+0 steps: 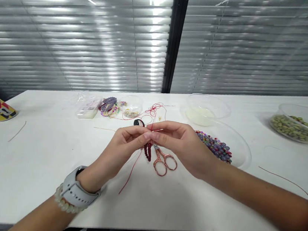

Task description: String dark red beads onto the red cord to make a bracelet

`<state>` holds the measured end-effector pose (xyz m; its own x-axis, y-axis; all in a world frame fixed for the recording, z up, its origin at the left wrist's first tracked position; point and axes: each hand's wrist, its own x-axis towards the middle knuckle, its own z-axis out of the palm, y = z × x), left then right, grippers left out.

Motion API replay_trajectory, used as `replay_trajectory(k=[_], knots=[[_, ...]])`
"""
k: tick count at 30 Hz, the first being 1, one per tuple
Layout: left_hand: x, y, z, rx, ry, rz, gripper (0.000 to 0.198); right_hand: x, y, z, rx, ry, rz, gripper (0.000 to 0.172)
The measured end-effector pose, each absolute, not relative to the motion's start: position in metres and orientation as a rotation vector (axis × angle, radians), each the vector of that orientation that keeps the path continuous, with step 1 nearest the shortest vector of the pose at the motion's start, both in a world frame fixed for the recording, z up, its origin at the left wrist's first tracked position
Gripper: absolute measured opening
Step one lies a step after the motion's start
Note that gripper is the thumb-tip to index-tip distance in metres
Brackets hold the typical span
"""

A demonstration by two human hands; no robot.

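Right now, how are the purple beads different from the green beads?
The purple beads look shiny and bluish, while the green beads look dull olive. The purple beads' dish sits beside the right hand, while the green beads' bowl sits farther right. Both containers look like clear plastic.

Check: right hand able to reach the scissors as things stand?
Likely yes: the rose-gold scissors lie on the table right below the right hand, nothing between them, though its fingertips pinch the beaded red cord.
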<state>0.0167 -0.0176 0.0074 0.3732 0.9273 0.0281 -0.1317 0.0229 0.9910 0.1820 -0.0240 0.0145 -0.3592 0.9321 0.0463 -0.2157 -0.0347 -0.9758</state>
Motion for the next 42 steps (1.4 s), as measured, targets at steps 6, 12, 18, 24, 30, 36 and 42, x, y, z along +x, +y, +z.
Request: replay_trajectory(k=[6,12,18,24,30,36,42], knots=[[0.014,-0.015,0.005,1.318,0.791,0.951,0.015,0.18,-0.025,0.018,-0.86,-1.215,1.63,0.013],[0.015,-0.018,0.004,1.265,0.799,0.998,0.014,0.18,-0.028,0.018,-0.849,-1.181,1.666,0.018],[0.015,-0.021,0.005,1.277,0.805,1.073,0.014,0.174,-0.031,0.015,-0.978,-1.26,1.543,0.036],[0.015,-0.02,0.002,1.27,0.911,1.099,0.014,0.169,-0.026,0.006,-0.986,-1.372,1.43,0.028],[0.017,-0.019,0.0,1.317,0.966,1.171,0.013,0.169,-0.026,0.004,-1.016,-1.373,1.31,0.015],[0.018,-0.02,0.002,1.509,1.039,1.258,0.011,0.168,-0.028,0.01,-1.07,-1.332,1.276,0.009],[0.017,-0.027,0.001,1.676,1.135,1.3,0.01,0.169,-0.028,0.01,-1.122,-1.382,1.282,0.006]])
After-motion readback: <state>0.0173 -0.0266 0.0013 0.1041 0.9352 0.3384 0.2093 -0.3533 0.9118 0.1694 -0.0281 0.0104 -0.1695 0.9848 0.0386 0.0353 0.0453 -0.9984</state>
